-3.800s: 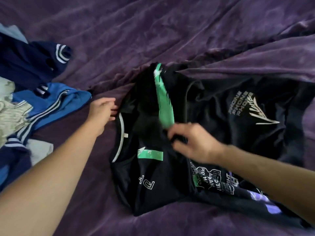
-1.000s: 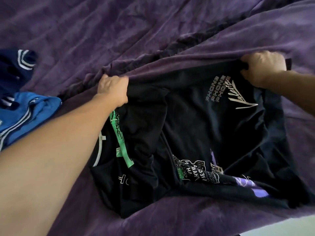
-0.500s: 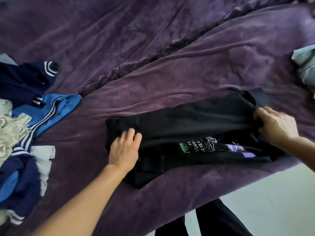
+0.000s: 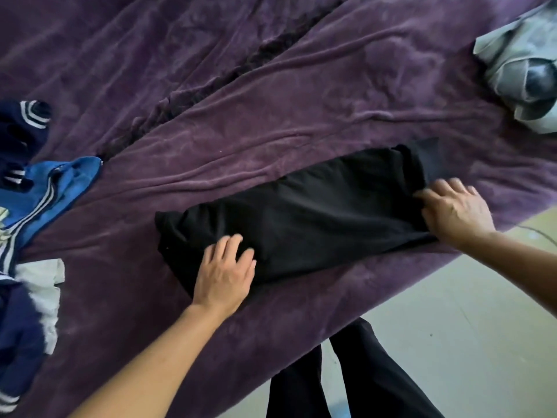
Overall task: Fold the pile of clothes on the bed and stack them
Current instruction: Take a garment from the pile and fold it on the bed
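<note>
A black T-shirt (image 4: 316, 212) lies folded into a long narrow band on the purple bedspread (image 4: 271, 101), running from lower left to upper right. My left hand (image 4: 224, 271) presses flat on its left end with fingers spread. At the right end my right hand (image 4: 455, 211) rests on the cloth, fingers extended; whether the thumb pinches the edge is hidden. The shirt's prints are covered by the fold.
A pile of unfolded clothes (image 4: 33, 206) in blue, navy and white lies at the left edge. A grey garment (image 4: 518, 64) sits at the upper right. The bed's edge runs diagonally at lower right, with pale floor (image 4: 467, 342) and my dark trouser legs (image 4: 346, 381) below it.
The far half of the black shirt has been folded toward me, hiding the prints. Both hands moved from gripping its far edge to resting on the folded band's ends.
</note>
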Available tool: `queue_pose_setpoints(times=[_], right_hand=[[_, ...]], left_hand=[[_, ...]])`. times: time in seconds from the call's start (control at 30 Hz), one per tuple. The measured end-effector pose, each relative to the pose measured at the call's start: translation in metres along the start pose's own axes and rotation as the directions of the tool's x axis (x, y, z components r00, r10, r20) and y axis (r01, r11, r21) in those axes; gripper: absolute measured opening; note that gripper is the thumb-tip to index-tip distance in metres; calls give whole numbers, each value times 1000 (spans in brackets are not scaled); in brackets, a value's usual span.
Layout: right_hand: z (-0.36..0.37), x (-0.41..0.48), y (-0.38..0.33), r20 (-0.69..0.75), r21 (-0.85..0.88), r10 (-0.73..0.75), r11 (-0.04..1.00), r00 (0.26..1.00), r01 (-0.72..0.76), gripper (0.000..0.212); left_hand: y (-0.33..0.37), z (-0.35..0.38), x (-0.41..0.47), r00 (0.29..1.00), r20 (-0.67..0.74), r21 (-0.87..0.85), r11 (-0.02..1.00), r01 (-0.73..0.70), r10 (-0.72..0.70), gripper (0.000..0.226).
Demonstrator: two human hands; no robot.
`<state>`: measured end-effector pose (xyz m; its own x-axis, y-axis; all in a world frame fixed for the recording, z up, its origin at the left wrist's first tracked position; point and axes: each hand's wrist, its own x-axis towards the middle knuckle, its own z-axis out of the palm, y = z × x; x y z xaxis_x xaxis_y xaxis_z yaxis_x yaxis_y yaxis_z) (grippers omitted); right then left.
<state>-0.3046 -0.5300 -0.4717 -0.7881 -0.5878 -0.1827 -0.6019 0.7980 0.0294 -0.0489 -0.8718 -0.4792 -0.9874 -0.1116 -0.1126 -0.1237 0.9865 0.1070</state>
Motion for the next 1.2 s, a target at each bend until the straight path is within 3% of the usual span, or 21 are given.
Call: queue_pose_setpoints(times=[0.07, 0.17, 0.3, 0.37, 0.43, 0.5, 0.57, 0.67, 0.73, 0.8, 0.9, 1.03, 1.1, 1.2], right_hand=[[5, 19, -11, -44, 55, 12, 998, 999, -9, 45], [30, 38, -13, 153, 7, 71, 997, 986, -73, 66], [71, 26, 28, 314, -65, 225, 974, 922, -216, 74], [78, 20, 44, 296, -16, 237, 970, 925, -243, 77], [76, 23, 49, 200, 159, 308, 926, 930, -341, 79], [70, 32, 48, 139, 380, 494, 774, 858, -507, 81], [61, 45, 46, 237, 472, 594, 621, 769, -626, 82], [39, 60, 46, 559, 590, 537, 277, 631, -759, 58], [16, 63, 42, 617, 641, 468, 166, 632, -749, 40], [-8, 65, 29, 478, 738, 475, 238, 739, -631, 29], [-39, 65, -17, 236, 735, 410, 518, 881, -438, 32], [-51, 52, -121, 153, 578, 166, 785, 974, -224, 40], [-36, 46, -175, 174, 512, 68, 846, 982, -149, 37], [-2, 34, -230, 443, 417, -67, 898, 894, -139, 55]], left_hand=[[6, 7, 27, 998, 52, -8, 1000, 21, -20, 44], [9, 32, 44, 955, 272, 55, 993, 105, -116, 72], [2, 73, 26, 921, 323, 110, 975, 192, -218, 83], [3, 79, 23, 908, 345, 119, 971, 209, -238, 84], [5, 79, 25, 890, 381, 137, 968, 212, -249, 85], [7, 78, 27, 885, 386, 141, 965, 223, -261, 85], [7, 75, 28, 883, 382, 153, 961, 232, -274, 86], [9, 72, 29, 870, 404, 169, 958, 232, -282, 86], [8, 70, 29, 873, 396, 165, 957, 238, -285, 85], [6, 66, 28, 871, 404, 153, 959, 238, -280, 83], [0, 56, 22, 876, 412, 108, 968, 227, -251, 78], [-16, 30, 3, 915, 321, 22, 968, 249, -243, 65], [-29, 20, -9, 919, 301, 8, 965, 264, -254, 59], [-45, 12, -19, 906, 326, 30, 961, 277, -271, 56]])
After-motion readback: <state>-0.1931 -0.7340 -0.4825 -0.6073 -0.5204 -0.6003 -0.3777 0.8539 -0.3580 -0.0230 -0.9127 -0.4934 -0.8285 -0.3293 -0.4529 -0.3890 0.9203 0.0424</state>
